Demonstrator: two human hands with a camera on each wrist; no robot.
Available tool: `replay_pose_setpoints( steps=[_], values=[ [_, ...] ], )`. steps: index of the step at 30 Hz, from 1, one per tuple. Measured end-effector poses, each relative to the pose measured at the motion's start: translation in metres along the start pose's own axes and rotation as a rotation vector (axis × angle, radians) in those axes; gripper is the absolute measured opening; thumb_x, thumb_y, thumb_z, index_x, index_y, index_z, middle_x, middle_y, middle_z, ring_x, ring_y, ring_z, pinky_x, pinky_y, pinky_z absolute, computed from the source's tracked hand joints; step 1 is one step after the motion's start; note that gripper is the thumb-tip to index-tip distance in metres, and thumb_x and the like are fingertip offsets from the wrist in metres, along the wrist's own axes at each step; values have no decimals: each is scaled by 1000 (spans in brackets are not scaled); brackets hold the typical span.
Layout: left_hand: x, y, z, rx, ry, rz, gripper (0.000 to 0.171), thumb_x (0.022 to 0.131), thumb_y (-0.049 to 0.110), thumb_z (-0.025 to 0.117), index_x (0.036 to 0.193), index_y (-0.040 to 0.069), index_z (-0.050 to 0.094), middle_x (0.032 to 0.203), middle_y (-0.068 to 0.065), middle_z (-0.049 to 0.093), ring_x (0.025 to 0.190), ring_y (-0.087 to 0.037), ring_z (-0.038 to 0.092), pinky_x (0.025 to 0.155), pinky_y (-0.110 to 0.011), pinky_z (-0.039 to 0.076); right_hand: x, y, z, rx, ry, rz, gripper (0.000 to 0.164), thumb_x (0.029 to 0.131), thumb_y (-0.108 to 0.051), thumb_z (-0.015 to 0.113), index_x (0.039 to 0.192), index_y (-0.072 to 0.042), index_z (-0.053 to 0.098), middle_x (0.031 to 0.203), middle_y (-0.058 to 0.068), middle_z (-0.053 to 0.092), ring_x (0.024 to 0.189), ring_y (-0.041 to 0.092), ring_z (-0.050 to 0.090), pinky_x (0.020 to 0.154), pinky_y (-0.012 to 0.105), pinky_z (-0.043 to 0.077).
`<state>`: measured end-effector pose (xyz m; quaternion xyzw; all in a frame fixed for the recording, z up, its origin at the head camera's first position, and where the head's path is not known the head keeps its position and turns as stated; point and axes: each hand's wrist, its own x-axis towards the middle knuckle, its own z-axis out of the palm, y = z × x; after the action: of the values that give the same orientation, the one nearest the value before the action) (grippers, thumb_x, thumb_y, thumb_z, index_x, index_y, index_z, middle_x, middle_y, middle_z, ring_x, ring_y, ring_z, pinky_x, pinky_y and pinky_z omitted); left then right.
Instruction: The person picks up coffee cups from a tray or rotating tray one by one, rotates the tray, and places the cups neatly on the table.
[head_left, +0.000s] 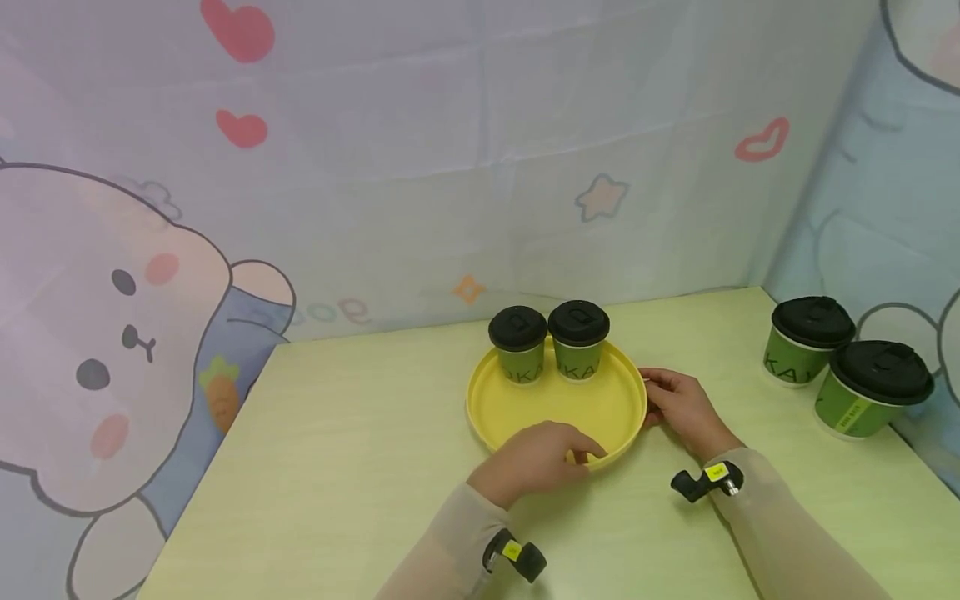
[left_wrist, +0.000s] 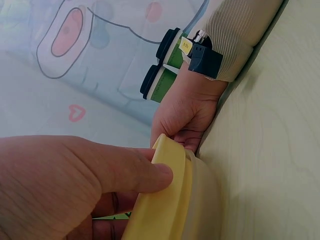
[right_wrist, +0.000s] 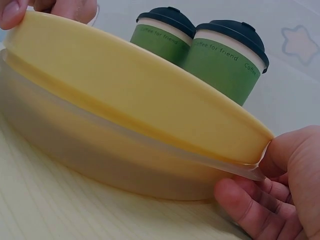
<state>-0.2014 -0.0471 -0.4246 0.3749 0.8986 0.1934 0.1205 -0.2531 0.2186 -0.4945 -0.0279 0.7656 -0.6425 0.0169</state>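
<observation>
Tabletop (head_left: 337,442): L hand (head_left: 536,458) & R hand (head_left: 684,410) grip tray (head_left: 525,412) w/ 2 cups (head_left: 578,343).

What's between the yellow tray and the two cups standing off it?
Head view: the right hand, gripping the edge of the yellow tray, then bare table up to the two cups.

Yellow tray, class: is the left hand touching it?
Touching: the left wrist view shows the left hand, its thumb against the outside of the yellow tray.
</observation>
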Motion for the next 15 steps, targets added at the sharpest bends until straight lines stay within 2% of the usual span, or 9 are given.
replay_pose_setpoints(
  steps=[6, 9, 11, 12, 15],
  values=[
    [-3, -2, 0, -12, 2, 5, 27, 95, 18, 70, 120, 24, 76, 99, 14, 69, 88, -1, 60, 80, -16, 46, 0, -1, 0, -15, -1, 3, 48, 106, -22, 54, 144, 6, 48, 126, 26, 61, 81, 14, 68, 68, 32, 60],
    [-6, -2, -2, -39, 27, -5, 28, 96, 24, 69, 124, 24, 74, 101, 12, 68, 90, -2, 59, 82, -18, 46, 0, 0, 0, -21, -4, 9, 49, 106, -23, 53, 146, 6, 47, 129, 27, 60, 81, 14, 68, 69, 32, 60],
    [-11, -5, -6, -29, 104, -15, 31, 97, 29, 66, 127, 24, 72, 104, 9, 69, 95, -6, 60, 86, -21, 47, 1, 0, -1, -25, -3, 13, 48, 106, -23, 53, 146, 5, 47, 129, 27, 60, 81, 14, 68, 69, 32, 60],
    [-13, -8, -8, -28, 168, -22, 32, 97, 30, 65, 127, 23, 72, 106, 7, 69, 97, -9, 61, 89, -24, 48, 1, 1, -1, -27, -1, 15, 48, 106, -22, 53, 146, 5, 47, 129, 26, 60, 80, 14, 68, 69, 31, 59],
    [-22, -23, -16, -36, 448, -97, 31, 98, 28, 60, 126, 18, 72, 111, -1, 70, 106, -21, 61, 96, -37, 48, 1, 2, 0, -25, 2, 19, 47, 106, -22, 53, 145, 5, 48, 128, 25, 61, 80, 13, 67, 68, 31, 59]
  ],
)
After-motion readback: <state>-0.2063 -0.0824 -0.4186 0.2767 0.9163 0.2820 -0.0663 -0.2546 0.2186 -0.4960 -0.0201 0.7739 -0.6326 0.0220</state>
